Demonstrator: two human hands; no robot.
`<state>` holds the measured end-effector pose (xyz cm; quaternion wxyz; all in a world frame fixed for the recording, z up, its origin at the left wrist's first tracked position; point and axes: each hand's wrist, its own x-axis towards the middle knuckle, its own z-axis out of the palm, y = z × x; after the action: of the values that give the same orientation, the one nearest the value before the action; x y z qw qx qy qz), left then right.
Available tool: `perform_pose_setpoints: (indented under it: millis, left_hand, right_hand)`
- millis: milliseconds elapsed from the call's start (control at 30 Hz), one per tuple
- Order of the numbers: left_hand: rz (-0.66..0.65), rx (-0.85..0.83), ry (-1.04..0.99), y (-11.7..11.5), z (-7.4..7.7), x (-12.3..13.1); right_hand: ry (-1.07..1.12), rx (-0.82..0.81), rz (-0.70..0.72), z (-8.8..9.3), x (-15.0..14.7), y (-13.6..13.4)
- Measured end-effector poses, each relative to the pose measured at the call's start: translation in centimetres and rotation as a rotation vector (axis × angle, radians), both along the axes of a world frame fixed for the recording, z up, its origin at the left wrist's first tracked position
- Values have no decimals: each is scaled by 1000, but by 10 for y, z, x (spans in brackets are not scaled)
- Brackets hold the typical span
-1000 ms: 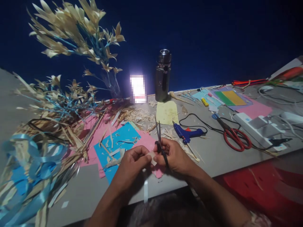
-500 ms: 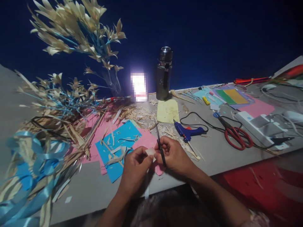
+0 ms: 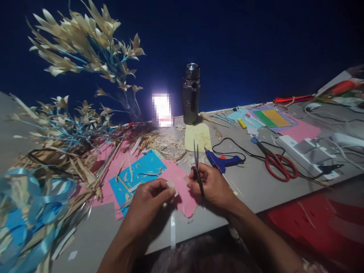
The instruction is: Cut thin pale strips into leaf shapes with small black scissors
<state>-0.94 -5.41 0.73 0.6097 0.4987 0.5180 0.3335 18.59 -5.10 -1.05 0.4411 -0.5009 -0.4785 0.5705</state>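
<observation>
My right hand grips small black scissors, blades pointing up and away, slightly parted. My left hand pinches a small pale strip piece between thumb and fingers; a white strip hangs down from it past the table edge. Both hands hover over a pink sheet near the table's front edge. A blue sheet with pale cuttings lies just left of the hands.
A blue glue gun with black cord, red scissors, a white power strip, a steel bottle, a yellow sheet and coloured papers lie beyond. Straw leaf branches and blue ribbon crowd the left.
My hands drew slightly apart: the left hand with the strip piece moved left, and the scissors swung upright with blades parted. The view shifted a little.
</observation>
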Motion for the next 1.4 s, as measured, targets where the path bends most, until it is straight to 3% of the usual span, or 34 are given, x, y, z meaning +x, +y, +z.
perform_pose_setpoints:
  millis: [133,300,400,500,633,767,867,967,1100,1200,1267,1400]
  left_hand:
    - [242,213,270,2,2,10]
    - [111,163,154,-6,-3,24]
    - [225,60,3,-5,-10,27]
    - [325,-14,-121,-5,-16,28]
    - [363,146,-15,-8,-24,32]
    - [296,286,176,-12,-22,33]
    - [257,407,301,-16,-16,35]
    - [295,534,341,-20,-11,38]
    - [410,453,246,-21,-14,35]
    - [464,404,194,-20,-17,29]
    - [428,384,186,-20,-18,29]
    - [395,437,201,-23,-16,37]
  right_hand:
    - [121,-97,29,5,-1,-2]
    - [-7,-42,120,3,-7,-3]
    - [-89,25,44,1,-3,-1]
    - [23,-3,25,-2,1,-2]
    - [154,-14,-14,-8,-7,-6]
    - [-20,105,-157,-10,-18,-7]
    - [-133,167,-161,-10,-20,-7]
    - [-243,248,-179,-10,-18,-6]
    - [-248,213,-180,-6,-9,-4]
    - [-65,155,-33,2,-2,-4]
    - [-25,168,37,5,-4,-5]
    - [-238,255,-88,1,-15,-7]
